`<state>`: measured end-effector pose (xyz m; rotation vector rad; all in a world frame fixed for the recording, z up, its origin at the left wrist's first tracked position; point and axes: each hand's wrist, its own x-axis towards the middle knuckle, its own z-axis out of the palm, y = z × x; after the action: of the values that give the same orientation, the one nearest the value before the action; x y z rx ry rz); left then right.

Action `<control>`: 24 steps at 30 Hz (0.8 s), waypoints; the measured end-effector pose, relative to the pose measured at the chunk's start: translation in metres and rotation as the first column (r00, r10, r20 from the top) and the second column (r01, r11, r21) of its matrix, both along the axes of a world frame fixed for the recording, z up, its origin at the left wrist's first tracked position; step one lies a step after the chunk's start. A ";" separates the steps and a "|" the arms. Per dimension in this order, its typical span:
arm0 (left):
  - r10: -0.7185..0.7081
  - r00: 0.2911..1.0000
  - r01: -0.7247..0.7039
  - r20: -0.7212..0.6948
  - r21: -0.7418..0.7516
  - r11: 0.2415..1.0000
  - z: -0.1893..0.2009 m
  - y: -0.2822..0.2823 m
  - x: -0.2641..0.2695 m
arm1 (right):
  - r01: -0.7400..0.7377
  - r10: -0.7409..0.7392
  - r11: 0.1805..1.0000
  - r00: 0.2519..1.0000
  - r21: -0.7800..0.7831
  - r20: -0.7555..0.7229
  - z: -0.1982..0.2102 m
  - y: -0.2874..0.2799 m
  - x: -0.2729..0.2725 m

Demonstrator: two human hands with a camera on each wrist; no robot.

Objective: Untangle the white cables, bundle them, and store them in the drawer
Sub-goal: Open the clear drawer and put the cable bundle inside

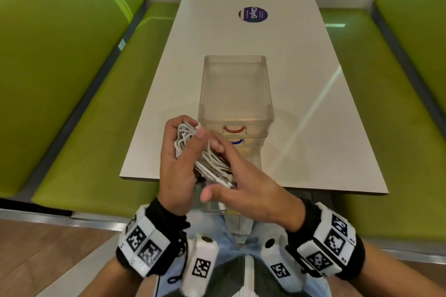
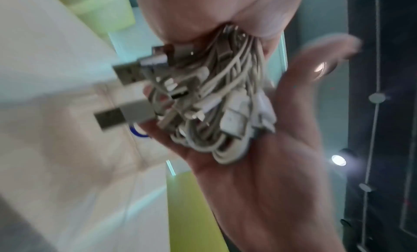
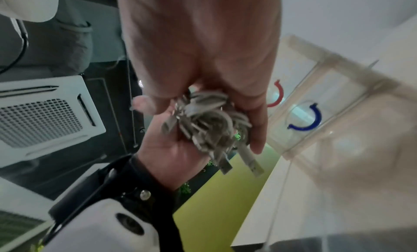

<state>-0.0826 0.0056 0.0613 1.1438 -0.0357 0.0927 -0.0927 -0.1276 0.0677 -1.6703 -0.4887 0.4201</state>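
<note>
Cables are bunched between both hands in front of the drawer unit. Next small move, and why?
Probably lower the white cables toward the open drawer below the hands. The left hand and right hand already hold them as one compact bundle, and the clear drawer unit sits just beyond; its red-handled drawer looks closed.

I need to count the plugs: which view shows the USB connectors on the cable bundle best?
The left wrist view: the USB connectors stick out of the cable bundle close up. The right wrist view shows them blurred, and the head view mostly hides them between the hands.
</note>
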 end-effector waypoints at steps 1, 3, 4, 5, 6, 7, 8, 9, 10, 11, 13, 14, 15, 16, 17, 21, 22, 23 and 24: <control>-0.006 1.000 0.005 -0.010 -0.063 0.998 0.000 -0.004 -0.003 | 0.031 -0.030 0.999 0.999 0.035 -0.016 0.002 0.002 0.000; -0.036 0.999 0.035 -0.009 -0.108 0.993 -0.001 -0.011 -0.009 | 0.063 -0.063 0.998 0.998 0.019 0.001 0.002 0.002 -0.002; -0.047 0.999 0.046 -0.011 -0.098 0.994 -0.002 -0.013 -0.012 | 0.059 -0.059 0.998 0.997 -0.018 0.042 0.000 0.001 -0.004; -0.063 0.998 0.061 -0.018 -0.083 0.995 -0.007 -0.012 -0.013 | 0.065 -0.060 0.997 0.994 -0.052 0.086 -0.001 0.000 -0.007; -0.092 0.996 0.090 -0.020 -0.053 0.994 -0.011 -0.012 -0.016 | 0.084 -0.075 0.994 0.990 -0.075 0.124 -0.004 -0.002 -0.009; -0.111 0.994 0.111 -0.019 -0.008 0.994 -0.016 -0.012 -0.018 | 0.113 -0.100 0.990 0.984 -0.084 0.149 -0.005 -0.003 -0.010; -0.122 0.992 0.123 -0.024 0.049 0.991 -0.018 -0.013 -0.020 | 0.143 -0.128 0.986 0.978 -0.084 0.164 -0.007 -0.004 -0.009; -0.129 0.991 0.132 -0.032 0.093 0.987 -0.021 -0.012 -0.022 | 0.171 -0.156 0.982 0.975 -0.082 0.161 -0.007 -0.004 -0.010; -0.136 0.990 0.141 -0.046 0.127 0.982 -0.021 -0.012 -0.023 | 0.196 -0.183 0.977 0.972 -0.084 0.148 -0.007 -0.004 -0.010; -0.138 0.989 0.146 -0.061 0.160 0.976 -0.022 -0.011 -0.023 | 0.223 -0.206 0.970 0.967 -0.103 0.148 -0.006 -0.004 -0.010; -0.127 0.989 0.144 -0.075 0.327 0.934 -0.020 -0.008 -0.018 | 0.275 -0.222 0.933 0.947 -0.231 0.231 -0.001 -0.008 -0.010; -0.100 0.993 0.116 -0.061 0.420 0.900 -0.017 -0.005 -0.015 | 0.300 -0.202 0.894 0.933 -0.332 0.298 0.001 -0.013 -0.009; -0.067 0.997 0.072 -0.028 0.481 0.874 -0.015 -0.001 -0.011 | 0.329 -0.165 0.832 0.915 -0.446 0.368 0.002 -0.018 -0.007; -0.040 0.999 0.033 0.001 0.522 0.852 -0.013 0.004 -0.005 | 0.358 -0.116 0.745 0.900 -0.562 0.419 0.001 -0.023 -0.003; -0.022 1.000 0.006 0.021 0.566 0.824 -0.011 0.008 0.002 | 0.375 -0.058 0.646 0.893 -0.665 0.447 -0.003 -0.027 0.000; -0.154 0.982 0.004 0.107 0.810 0.586 -0.012 0.018 0.035 | 0.364 0.157 0.298 0.893 -0.883 0.421 -0.020 -0.021 0.007; -0.224 0.969 0.030 0.103 0.854 0.520 -0.014 0.019 0.042 | 0.406 0.194 0.238 0.870 -0.882 0.453 -0.022 -0.016 0.009; -0.273 0.959 0.060 0.080 0.881 0.469 -0.017 0.020 0.048 | 0.354 0.212 0.204 0.894 -0.913 0.395 -0.019 -0.010 0.010; -0.302 0.952 0.088 0.059 0.888 0.450 -0.019 0.019 0.051 | 0.291 0.219 0.194 0.918 -0.937 0.330 -0.018 -0.004 0.011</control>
<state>-0.0313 0.0250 0.0424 2.1895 -0.4647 -0.0295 -0.0819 -0.1319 0.0496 -3.1525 -0.4848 0.3544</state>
